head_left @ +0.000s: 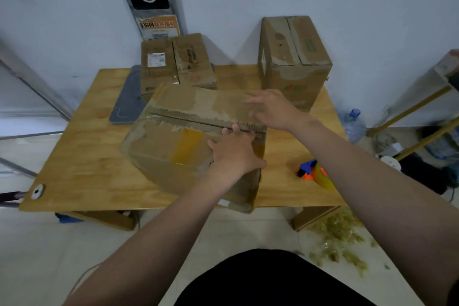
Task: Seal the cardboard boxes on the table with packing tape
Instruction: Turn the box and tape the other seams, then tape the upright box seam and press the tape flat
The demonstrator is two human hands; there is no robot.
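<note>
Tall box point(295, 67) behind; tabletop point(79, 156) left seemingly open.

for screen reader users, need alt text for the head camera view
A person's left hand presses the closed top flaps of a large cardboard box near the seam on a wooden table, the right hand open over the far flap. A tape dispenser lies to its right; two more boxes stand behind.

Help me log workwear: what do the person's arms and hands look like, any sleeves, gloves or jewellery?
Both forearms are bare, no sleeves showing. The left hand and right hand wear no gloves; no watch or ring is visible. A black garment shows below.
</note>
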